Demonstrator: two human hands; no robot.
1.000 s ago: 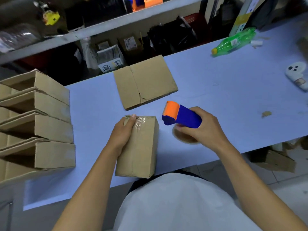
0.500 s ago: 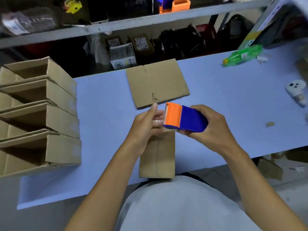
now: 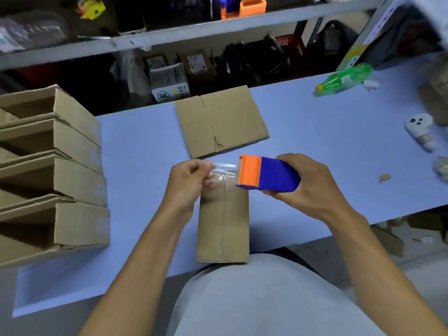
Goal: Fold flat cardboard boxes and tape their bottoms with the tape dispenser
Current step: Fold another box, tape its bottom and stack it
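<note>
A folded cardboard box [image 3: 223,224] lies at the centre of the frame on the blue table [image 3: 315,151], its near end at the table's front edge, a seam running along its length. Over its far end, a strip of clear tape [image 3: 224,169] stretches between the two hands. The left hand [image 3: 188,183] pinches the free end of the tape, fingers closed in a narrow grip. The right hand [image 3: 308,187] is wrapped around the blue body of the tape dispenser [image 3: 264,174], whose orange head points left toward the other hand; the dispenser is held above the box's far right corner.

Just beyond the hands, a flat cardboard box [image 3: 220,121] lies unfolded toward the table's far edge. At the left of the frame a stack of folded boxes [image 3: 55,170] rests on the table, their open ends facing left. At the upper right a green plastic bottle [image 3: 344,80] lies on its side, and a small white device [image 3: 420,129] sits near the right edge. A shelf [image 3: 169,37] crosses the top of the frame, with packages and dark bags beneath it.
</note>
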